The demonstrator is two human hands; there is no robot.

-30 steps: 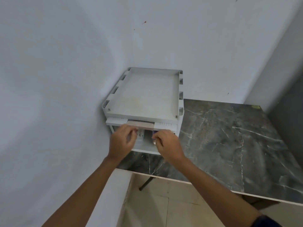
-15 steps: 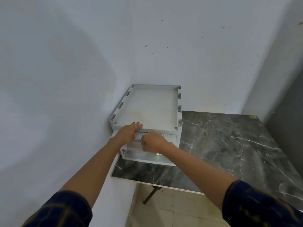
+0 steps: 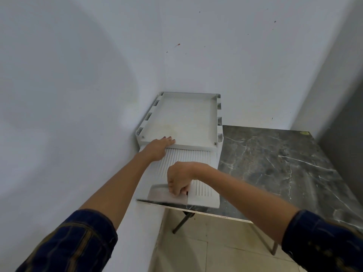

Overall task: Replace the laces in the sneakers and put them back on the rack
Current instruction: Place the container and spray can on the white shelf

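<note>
A white plastic rack (image 3: 188, 118) stands in the wall corner on a dark marble table (image 3: 275, 163). Its ribbed white drawer (image 3: 202, 185) is pulled far out toward me, reaching the table's front edge. My left hand (image 3: 159, 147) lies flat with straight fingers on the front edge of the rack's top tray. My right hand (image 3: 179, 179) grips the drawer's front lip with curled fingers. No sneakers or laces show in the view; the inside of the drawer is covered by its ribbed top.
White walls close in on the left and behind the rack. A grey panel (image 3: 345, 134) borders the table on the right. Below the table edge are a beige tiled floor (image 3: 206, 248) and thin metal table legs (image 3: 181, 222).
My right hand has drawn the drawer much farther out of the rack toward me. My left hand has stayed pressed on the top tray's front edge.
</note>
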